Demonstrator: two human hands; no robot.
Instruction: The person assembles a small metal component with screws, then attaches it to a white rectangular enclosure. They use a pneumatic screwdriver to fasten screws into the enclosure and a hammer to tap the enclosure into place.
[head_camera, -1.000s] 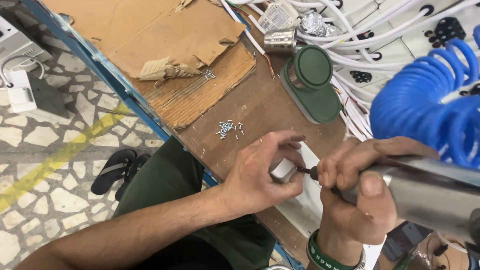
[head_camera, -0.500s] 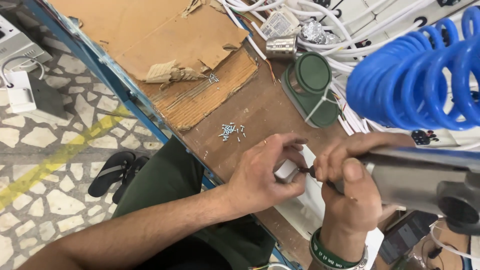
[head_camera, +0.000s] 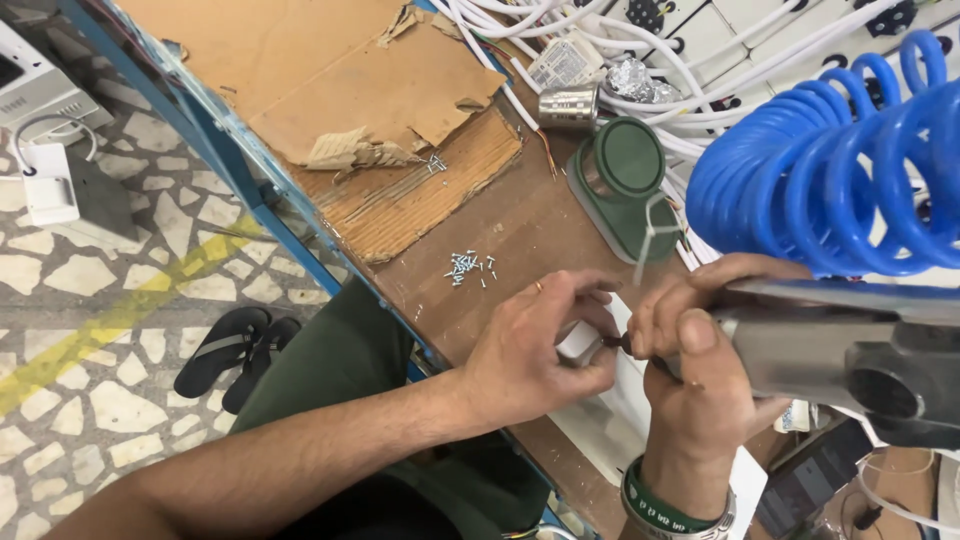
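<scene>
- Fingers (head_camera: 575, 300) of my left hand (head_camera: 530, 355) are pinching tight around a small white part (head_camera: 578, 340), so it is staying put while the tool tip is pressing against it.
- My right hand (head_camera: 700, 380) is wrapping closed around the nose of a grey powered screwdriver (head_camera: 850, 355), thumb lying on top, steadying the dark tip right at the white part.
- That white part is sitting just in front of me near the desk (head_camera: 530, 225) edge, resting over a longer white strip (head_camera: 610, 420); most of it is hiding under my fingers, so I cannot tell its full shape. What is showing looks smooth, plain and blocky.
- A little heap of silvery screws (head_camera: 468, 267) is lying just beyond the white part, within easy reach.
- A green lidded container (head_camera: 625, 180) is standing farther beyond the white part, and a blue coiled hose (head_camera: 830, 170) is hanging above the screwdriver.
- Torn cardboard (head_camera: 400, 150) is lying well beyond the white part, past the screws.
</scene>
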